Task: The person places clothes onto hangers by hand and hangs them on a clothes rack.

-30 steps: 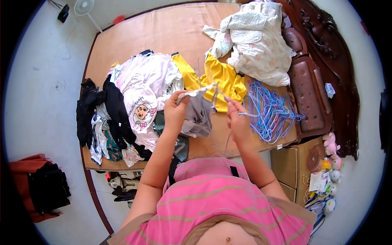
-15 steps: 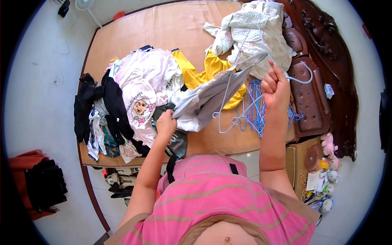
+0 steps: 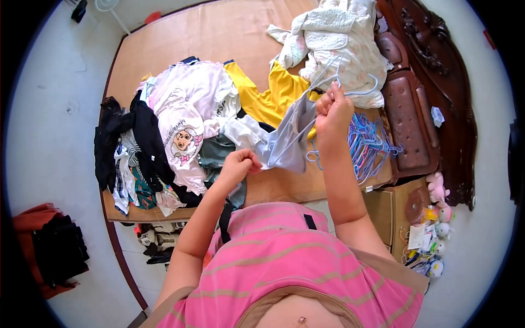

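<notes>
My right hand (image 3: pixel 334 112) is closed around light blue hangers (image 3: pixel 361 92), whose hooks stick out above and to the right of it. Just left of that hand hangs a grey garment (image 3: pixel 290 143), its upper part near the hangers. My left hand (image 3: pixel 240 165) has its fingers curled beside a white garment (image 3: pixel 243 134); whether anything is pinched in it is hidden. Behind the grey garment lies a yellow garment (image 3: pixel 265 98). A tangled heap of blue and pink hangers (image 3: pixel 369 147) rests right of my right forearm.
Piled clothes, including a pale pink shirt (image 3: pixel 183 126) and black garments (image 3: pixel 146 139), cover the left of the bed (image 3: pixel 158 41). A quilted pale garment (image 3: pixel 344 49) lies at the back right by the brown padded headboard (image 3: pixel 407 120). A cabinet (image 3: pixel 383 210) stands below.
The grey garment has dropped from its stretched position and hangs lower. My right hand has moved left with the hangers; my left hand has shifted slightly right and come away from the garment.
</notes>
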Demonstrator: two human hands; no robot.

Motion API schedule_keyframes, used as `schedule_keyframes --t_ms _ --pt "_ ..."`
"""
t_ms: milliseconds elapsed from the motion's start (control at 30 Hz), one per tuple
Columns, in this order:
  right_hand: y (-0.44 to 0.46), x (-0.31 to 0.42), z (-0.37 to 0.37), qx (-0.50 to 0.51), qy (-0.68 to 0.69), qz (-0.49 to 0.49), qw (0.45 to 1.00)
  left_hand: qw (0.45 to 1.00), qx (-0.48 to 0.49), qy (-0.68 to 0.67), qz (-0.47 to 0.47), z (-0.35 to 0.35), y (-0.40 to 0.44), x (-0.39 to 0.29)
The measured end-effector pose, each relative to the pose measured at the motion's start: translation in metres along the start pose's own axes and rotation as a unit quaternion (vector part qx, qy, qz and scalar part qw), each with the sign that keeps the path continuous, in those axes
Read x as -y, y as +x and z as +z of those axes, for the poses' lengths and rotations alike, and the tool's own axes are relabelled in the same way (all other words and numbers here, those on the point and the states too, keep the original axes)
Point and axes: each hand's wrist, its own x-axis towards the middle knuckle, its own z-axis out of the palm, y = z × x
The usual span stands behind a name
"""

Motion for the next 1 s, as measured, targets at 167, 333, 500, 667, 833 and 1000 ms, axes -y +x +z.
schedule_keyframes --t_ms 167,333,500,667,833,1000 --pt "-0.048 0.021 0.016 0.095 -0.063 0.002 0.993 0.985 0.041 0.121 0.113 0.031 0.020 0.008" --pt "-0.078 0.056 0.017 0.187 -0.169 0.012 0.968 0.920 -0.161 0.159 0.319 0.051 0.049 -0.038" --pt "-0.085 0.072 0.009 0.220 -0.252 0.016 0.942 0.821 -0.173 0.292 0.459 0.053 0.047 -0.106" --pt "-0.079 0.075 -0.005 0.213 -0.385 -0.012 0.898 0.905 -0.107 0.330 0.248 0.049 0.042 -0.117" --pt "-0.080 0.072 -0.010 0.209 -0.388 0.014 0.898 0.839 -0.185 0.350 0.373 0.065 0.030 -0.101" --pt "-0.085 0.065 -0.001 0.205 -0.395 0.006 0.895 0.798 -0.286 0.336 0.410 0.069 0.035 -0.095"
